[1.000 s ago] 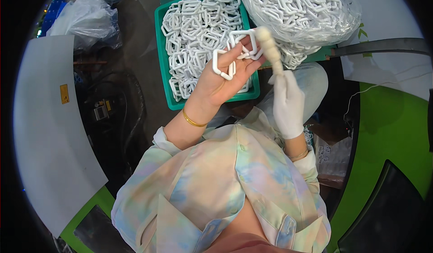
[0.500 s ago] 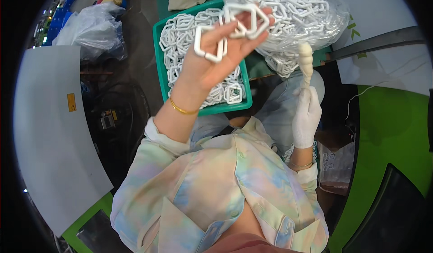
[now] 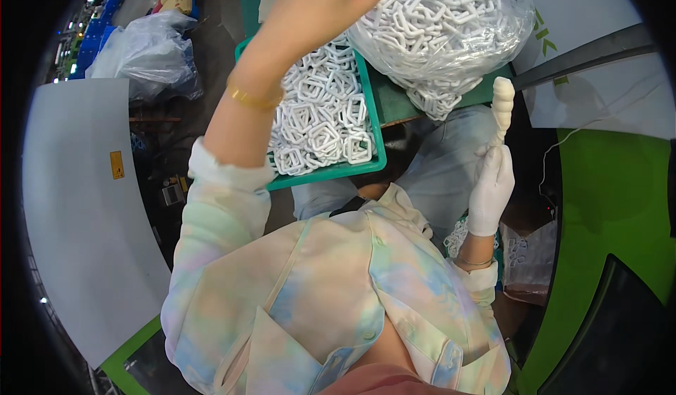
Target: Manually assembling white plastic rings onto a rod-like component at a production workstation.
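My bare left hand [image 3: 320, 4], a gold bracelet on its wrist, reaches over the far end of a green tray [image 3: 380, 141] and the near-left side of a clear plastic bag [image 3: 517, 32]. Its thumb is stretched out; the upper edge of the view cuts off most fingers, so its grip and anything in it are hidden. White angular plastic links [image 3: 324, 141] fill the tray, and similar links [image 3: 436, 15] fill the bag. On the right, my white-gloved right hand [image 3: 491, 191] is closed on the lower end of a cream-coloured knobbly rod [image 3: 503, 103], held upright.
Tray and bag rest on a green tabletop [image 3: 398, 99] above my knees. A grey bar [image 3: 584, 57] runs along the right. White panels [image 3: 77, 205] flank me at left; a green panel [image 3: 598, 212] stands at right. More links [image 3: 456, 236] lie low beside my right forearm.
My left hand has moved up and away, over the tray's far end; the links it held are out of sight. My right hand has shifted slightly right with the rod.
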Tool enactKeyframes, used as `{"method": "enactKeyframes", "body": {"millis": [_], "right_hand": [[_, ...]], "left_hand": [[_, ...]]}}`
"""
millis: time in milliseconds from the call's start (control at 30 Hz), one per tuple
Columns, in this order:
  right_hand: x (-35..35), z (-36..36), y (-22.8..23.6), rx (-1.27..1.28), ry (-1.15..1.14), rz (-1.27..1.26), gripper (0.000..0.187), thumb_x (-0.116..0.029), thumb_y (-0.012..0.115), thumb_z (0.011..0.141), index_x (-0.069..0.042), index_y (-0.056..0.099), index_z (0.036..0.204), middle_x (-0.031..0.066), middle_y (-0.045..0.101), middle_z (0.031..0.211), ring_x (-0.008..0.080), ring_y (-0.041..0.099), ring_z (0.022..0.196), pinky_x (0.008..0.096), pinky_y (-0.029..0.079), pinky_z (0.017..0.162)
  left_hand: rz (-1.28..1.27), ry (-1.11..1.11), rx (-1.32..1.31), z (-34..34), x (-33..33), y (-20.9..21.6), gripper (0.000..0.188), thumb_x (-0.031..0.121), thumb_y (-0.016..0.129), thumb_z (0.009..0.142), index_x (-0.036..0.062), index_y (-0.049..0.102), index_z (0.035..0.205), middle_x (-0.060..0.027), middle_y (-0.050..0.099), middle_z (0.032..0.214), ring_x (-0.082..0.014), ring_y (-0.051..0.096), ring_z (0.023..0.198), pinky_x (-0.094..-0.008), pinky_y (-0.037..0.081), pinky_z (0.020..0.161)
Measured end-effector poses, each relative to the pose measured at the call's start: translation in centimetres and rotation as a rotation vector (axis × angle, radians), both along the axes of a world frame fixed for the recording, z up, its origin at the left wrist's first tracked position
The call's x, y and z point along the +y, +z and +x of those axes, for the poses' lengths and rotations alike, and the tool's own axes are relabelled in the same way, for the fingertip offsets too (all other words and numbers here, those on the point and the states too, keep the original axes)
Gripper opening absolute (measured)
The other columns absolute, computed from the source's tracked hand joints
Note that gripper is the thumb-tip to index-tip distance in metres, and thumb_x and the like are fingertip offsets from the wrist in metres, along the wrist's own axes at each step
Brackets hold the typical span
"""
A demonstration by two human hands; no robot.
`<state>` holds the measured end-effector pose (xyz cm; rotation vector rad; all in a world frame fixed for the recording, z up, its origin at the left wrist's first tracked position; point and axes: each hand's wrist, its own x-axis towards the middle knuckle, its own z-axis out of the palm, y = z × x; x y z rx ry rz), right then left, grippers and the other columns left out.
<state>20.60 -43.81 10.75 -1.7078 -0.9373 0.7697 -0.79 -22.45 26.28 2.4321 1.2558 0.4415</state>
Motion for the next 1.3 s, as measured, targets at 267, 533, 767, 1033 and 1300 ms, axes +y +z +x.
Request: {"method": "enactKeyframes", "body": {"millis": [267, 533, 767, 1033, 1300], "right_hand": [[1.0, -0.9, 0.0, 0.021, 0.063, 0.001, 0.033, -0.028, 0.043, 0.107, -0.004, 0.057, 0.089, -0.0066, 0.037, 0.067, 0.0024, 0.030, 0.058, 0.0228, 0.023, 0.052], [0.6, -2.0, 0.2, -0.049, 0.089, -0.010, 0.032, -0.026, 0.043, 0.107, -0.004, 0.058, 0.089, -0.0058, 0.040, 0.068, 0.0027, 0.033, 0.058, 0.0226, 0.026, 0.052], [0.8, -3.4, 0.5, -0.032, 0.131, -0.007, 0.032, -0.026, 0.044, 0.106, -0.003, 0.058, 0.089, -0.0051, 0.042, 0.069, 0.0032, 0.035, 0.061, 0.0233, 0.028, 0.054], [1.1, -5.3, 0.8, -0.026, 0.278, -0.052, 0.031, -0.025, 0.044, 0.106, -0.003, 0.059, 0.091, -0.0012, 0.046, 0.070, 0.0072, 0.040, 0.064, 0.0256, 0.036, 0.058], [2.4, -9.4, 1.3, -0.029, 0.460, -0.035, 0.026, -0.023, 0.045, 0.104, -0.002, 0.060, 0.098, 0.0128, 0.057, 0.074, 0.0177, 0.053, 0.065, 0.0328, 0.043, 0.062]], "left_hand": [[0.055, -0.129, 0.192, -8.4, -5.1, -15.9, 0.022, 0.015, 0.070, 0.078, 0.0106, 0.074, 0.100, -0.0092, 0.068, 0.098, -0.0303, 0.062, 0.099, -0.0408, 0.049, 0.080], [-0.019, 0.079, 0.125, -8.0, -5.8, -19.0, 0.026, 0.008, 0.067, 0.079, 0.0091, 0.067, 0.104, -0.0117, 0.060, 0.104, -0.0348, 0.061, 0.094, -0.0457, 0.048, 0.083], [-0.114, 0.165, 0.217, -9.0, -3.9, -17.6, 0.034, 0.017, 0.072, 0.082, 0.0082, 0.058, 0.111, -0.0126, 0.058, 0.111, -0.0343, 0.063, 0.098, -0.0436, 0.052, 0.081], [-0.394, 0.163, -0.057, -9.9, -5.0, -15.8, 0.027, 0.005, 0.065, 0.084, 0.0016, 0.056, 0.109, -0.0115, 0.065, 0.098, -0.0227, 0.064, 0.092, -0.0322, 0.051, 0.082], [-0.415, 0.362, -0.878, -4.3, -11.0, -15.5, 0.024, -0.006, 0.047, 0.093, 0.0013, 0.055, 0.114, -0.0060, 0.059, 0.103, -0.0140, 0.060, 0.094, -0.0264, 0.050, 0.080]]}}
